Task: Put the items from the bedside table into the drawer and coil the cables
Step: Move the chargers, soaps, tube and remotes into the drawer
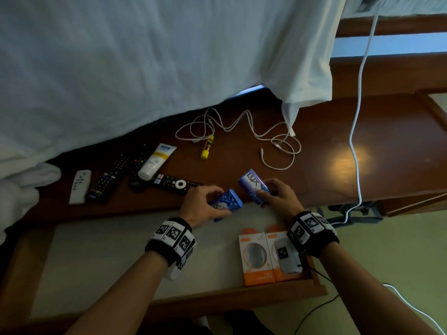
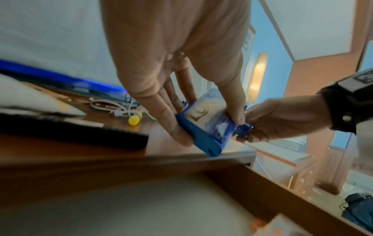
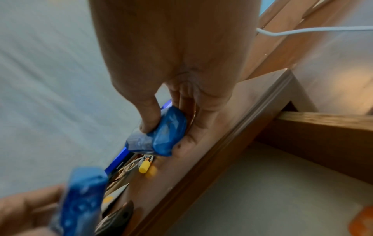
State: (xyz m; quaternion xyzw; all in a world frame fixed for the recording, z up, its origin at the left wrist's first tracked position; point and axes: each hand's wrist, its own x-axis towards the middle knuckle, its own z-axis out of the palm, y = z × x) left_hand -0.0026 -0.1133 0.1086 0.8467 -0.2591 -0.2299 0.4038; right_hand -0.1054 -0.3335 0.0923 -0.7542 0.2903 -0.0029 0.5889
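My left hand [image 1: 205, 204] grips a blue soap box [image 1: 227, 201] at the front edge of the bedside table [image 1: 362, 165], over the open drawer [image 1: 96, 257]. That box [image 2: 207, 126] sits between thumb and fingers in the left wrist view. My right hand [image 1: 278, 197] holds a second blue soap box [image 1: 252, 184], tilted, just beside the first; this second box [image 3: 161, 137] is pinched by thumb and fingers. Tangled white cables [image 1: 242, 131] lie further back on the table. Two orange-and-white charger boxes [image 1: 263, 257] lie in the drawer's right corner.
On the table's left lie several remotes [image 1: 108, 177], a white remote [image 1: 79, 186], a cream tube [image 1: 157, 160] and a yellow glue stick [image 1: 207, 147]. White bedding [image 1: 145, 68] overhangs the back. A white cord [image 1: 355, 131] hangs down on the right.
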